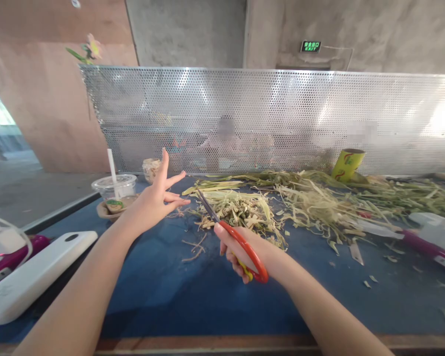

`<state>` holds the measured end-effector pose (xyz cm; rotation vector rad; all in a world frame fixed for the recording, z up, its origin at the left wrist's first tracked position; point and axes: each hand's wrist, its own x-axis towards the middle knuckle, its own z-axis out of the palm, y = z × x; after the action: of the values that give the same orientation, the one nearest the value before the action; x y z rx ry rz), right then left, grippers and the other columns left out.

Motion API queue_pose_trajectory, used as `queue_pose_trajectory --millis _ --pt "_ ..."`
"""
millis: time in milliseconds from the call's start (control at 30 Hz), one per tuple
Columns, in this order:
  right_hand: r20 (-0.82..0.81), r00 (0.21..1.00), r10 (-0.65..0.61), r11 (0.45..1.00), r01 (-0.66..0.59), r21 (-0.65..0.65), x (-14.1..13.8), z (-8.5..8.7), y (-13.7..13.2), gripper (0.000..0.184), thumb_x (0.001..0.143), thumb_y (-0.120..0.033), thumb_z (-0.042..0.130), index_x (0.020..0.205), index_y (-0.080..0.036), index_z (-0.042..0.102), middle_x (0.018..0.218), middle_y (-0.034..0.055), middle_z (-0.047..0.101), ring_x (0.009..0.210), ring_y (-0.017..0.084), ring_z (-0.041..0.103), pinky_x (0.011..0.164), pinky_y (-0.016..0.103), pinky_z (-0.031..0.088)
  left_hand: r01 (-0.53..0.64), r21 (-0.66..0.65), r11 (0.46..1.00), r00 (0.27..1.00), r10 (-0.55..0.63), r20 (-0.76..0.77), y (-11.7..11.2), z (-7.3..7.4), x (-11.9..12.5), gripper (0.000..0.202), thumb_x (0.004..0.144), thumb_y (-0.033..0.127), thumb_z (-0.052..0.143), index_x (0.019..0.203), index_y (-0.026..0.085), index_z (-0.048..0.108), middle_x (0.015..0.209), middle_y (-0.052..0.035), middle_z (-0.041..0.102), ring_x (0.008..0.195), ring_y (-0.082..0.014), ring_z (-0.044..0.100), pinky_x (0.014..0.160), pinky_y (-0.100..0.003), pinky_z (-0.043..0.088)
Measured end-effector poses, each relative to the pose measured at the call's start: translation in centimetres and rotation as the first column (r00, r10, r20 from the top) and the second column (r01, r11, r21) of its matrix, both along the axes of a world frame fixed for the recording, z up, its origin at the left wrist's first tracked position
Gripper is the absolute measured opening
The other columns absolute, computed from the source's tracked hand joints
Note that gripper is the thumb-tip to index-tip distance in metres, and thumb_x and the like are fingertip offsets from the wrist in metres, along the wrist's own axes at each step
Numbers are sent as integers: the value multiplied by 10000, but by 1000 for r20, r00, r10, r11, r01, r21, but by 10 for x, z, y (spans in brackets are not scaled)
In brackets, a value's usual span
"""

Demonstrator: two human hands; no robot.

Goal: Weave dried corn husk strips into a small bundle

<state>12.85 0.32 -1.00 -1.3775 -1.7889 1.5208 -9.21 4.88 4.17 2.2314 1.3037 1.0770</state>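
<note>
Above desk, inside near edge: left grip spread, right grip clamped on scissors, likely light, stiff; hold by handles.

our bare forearms stretched forward, our left hand raised with fingers spread, our right hand lower, curled in a grip
</note>
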Motion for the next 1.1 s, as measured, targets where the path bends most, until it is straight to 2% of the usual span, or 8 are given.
queue_pose_trajectory --millis 233,433,567,667,800,933,1100 --pt "56 997 55 998 -57 40 1 -2 0 651 676 -803 351 680 -165 478 404 -53 387 309 87 427 301 225 428 40 -19 999 998 -41 -52 -4 2 4 1028 772 248 563 1321 445 -283 1458 -76 324 855 -226 680 793 -414 533" --pt "99 994 -39 999 42 -27 -2 -10 7 651 623 -816 415 669 -171 484 425 -54 407 257 83 398 225 239 384 51 -24 998 986 -55 -160 -7 -1 10 1006 778 207 526 1328 418 -290 1463 -83 314 880 -210 675 761 -354 538" --pt "39 996 -76 994 79 -71 -4 3 2 590 671 -750 464 626 -162 468 427 -62 400 245 63 380 210 218 373 19 -25 1000 972 -24 -235 -4 -3 8 1013 789 215 534 1323 409 -304 1468 -98 301 858 -187 679 727 -302 531" --pt "-20 994 -107 993 106 -56 -5 13 -3 562 710 -712 464 615 -158 459 424 -72 377 245 53 370 207 204 369 -39 -10 999 960 34 -279 1 -5 4 983 804 218 520 1333 408 -286 1457 -88 330 824 -170 684 718 -283 524" --pt "-40 991 -127 990 124 -68 -5 13 -4 558 758 -699 409 639 -155 457 426 -72 381 252 56 381 219 206 386 -102 27 994 960 105 -261 8 -6 -1 973 804 187 509 1347 386 -273 1422 -87 394 795 -146 683 747 -280 513" --pt "-19 998 -63 993 61 -104 -4 9 -3 593 733 -738 391 662 -154 468 435 -65 393 284 60 415 267 210 430 -145 89 985 963 161 -215 11 -6 -3 961 793 168 516 1376 367 -222 1394 -89 433 793 -139 681 786 -286 502" --pt "64 998 21 998 -16 -69 -2 4 -2 676 673 -810 345 685 -150 493 476 -52 409 305 63 432 289 211 437 -156 117 981 971 175 -166 10 -5 -5 966 789 169 519 1375 366 -223 1386 -92 444 790 -154 685 753 -284 515"
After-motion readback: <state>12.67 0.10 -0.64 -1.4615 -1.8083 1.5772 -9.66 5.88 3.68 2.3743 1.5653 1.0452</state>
